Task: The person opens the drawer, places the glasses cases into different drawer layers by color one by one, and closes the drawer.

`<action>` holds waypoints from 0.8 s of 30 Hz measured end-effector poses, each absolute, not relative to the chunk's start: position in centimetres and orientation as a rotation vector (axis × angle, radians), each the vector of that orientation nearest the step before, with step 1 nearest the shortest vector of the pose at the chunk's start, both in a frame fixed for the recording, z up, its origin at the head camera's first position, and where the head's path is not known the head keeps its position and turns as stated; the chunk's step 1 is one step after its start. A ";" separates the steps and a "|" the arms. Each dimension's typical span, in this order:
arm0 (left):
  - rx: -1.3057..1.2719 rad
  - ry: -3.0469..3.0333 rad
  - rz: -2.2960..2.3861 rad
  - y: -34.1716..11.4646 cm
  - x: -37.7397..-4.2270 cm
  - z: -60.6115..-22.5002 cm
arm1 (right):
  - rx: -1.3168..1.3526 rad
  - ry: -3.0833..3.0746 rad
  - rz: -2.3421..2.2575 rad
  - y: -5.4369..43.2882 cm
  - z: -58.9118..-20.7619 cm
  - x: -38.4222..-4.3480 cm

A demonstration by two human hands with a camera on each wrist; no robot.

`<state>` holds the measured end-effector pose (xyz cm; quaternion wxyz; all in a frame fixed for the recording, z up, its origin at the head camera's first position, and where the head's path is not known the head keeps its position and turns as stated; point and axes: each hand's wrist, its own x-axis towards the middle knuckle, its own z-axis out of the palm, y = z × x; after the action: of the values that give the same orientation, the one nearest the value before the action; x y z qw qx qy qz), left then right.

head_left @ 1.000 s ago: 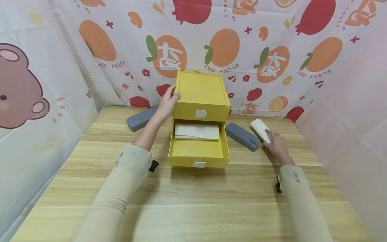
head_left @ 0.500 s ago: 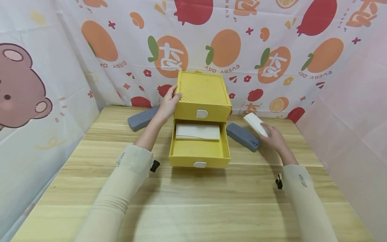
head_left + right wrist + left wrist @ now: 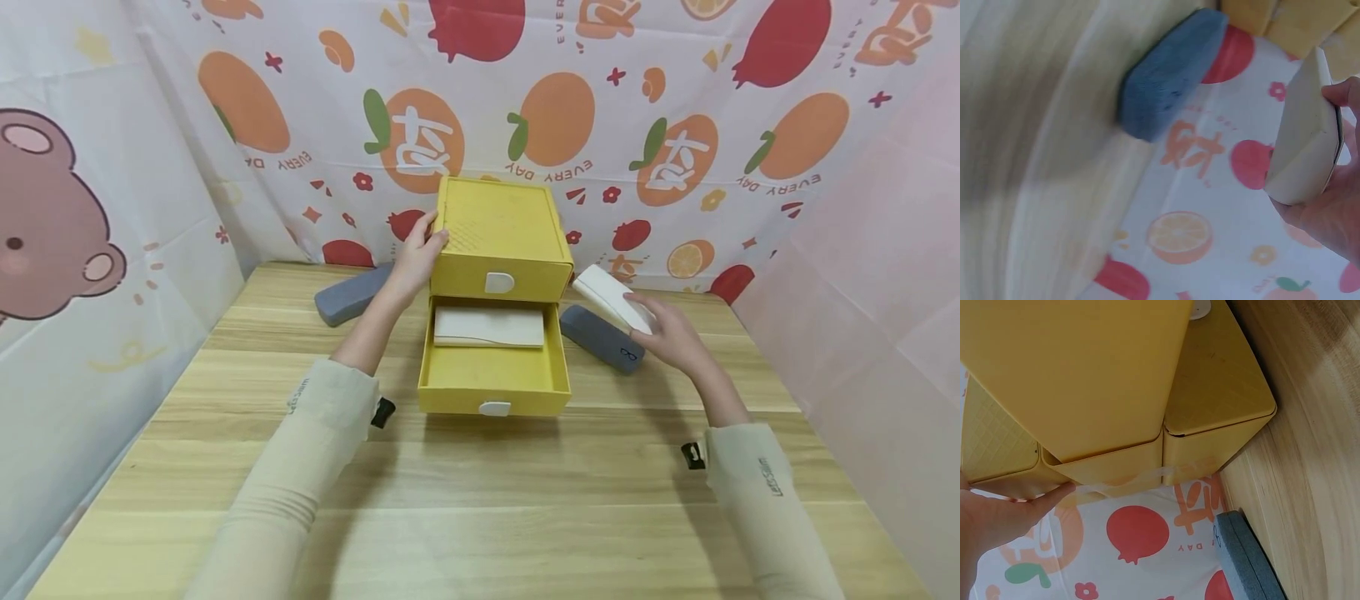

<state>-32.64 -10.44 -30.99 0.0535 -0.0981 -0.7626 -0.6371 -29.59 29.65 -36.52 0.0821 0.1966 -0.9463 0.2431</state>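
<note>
Grey glasses case [image 3: 351, 293] is lying at the far left on the wooden table [image 3: 480, 517], partly hidden behind the left forearm; its end is also being seen in the left wrist view [image 3: 1244, 556]; the left hand [image 3: 416, 254] is being rested against the upper left edge of the yellow drawer box [image 3: 501, 237], thumb on the top face and fingers bent round the side wall, so the box is being held; in the left wrist view only the thumb [image 3: 1054, 495] is being shown, laid straight along the box underside [image 3: 1085, 381]; the lower drawer [image 3: 493, 379] is standing pulled out toward the person, and a white case [image 3: 489, 327] is lying flat at its back; the upper drawer is being kept closed; a second grey case [image 3: 602, 337] is lying on the table just right of the open drawer, blurred in the right wrist view [image 3: 1169, 78]; the white glasses case [image 3: 611, 297] is being gripped at its near end by the right hand [image 3: 671, 337], fingers wrapped round it, held tilted in the air above the second grey case and just right of the box; the same grip is being shown in the right wrist view [image 3: 1307, 134]; fruit-print cloth [image 3: 675, 100] is hanging behind.
</note>
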 end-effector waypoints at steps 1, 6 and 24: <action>-0.299 -2.318 -1.937 -10.4 -32.6 -31.0 | 0.600 -2.831 0.728 29.5 -36.3 -29.4; -0.308 -2.309 -1.950 -10.4 -32.6 -31.0 | 0.659 -2.839 0.746 28.9 -35.2 -28.2; -0.320 -2.298 -1.969 -10.5 -32.8 -31.1 | 0.936 -2.840 0.936 28.7 -32.7 -24.3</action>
<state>-32.80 -10.46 -31.11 0.0492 -0.1051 -0.7542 -0.6464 -24.27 28.67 -32.68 0.0043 0.2987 -0.9064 0.2988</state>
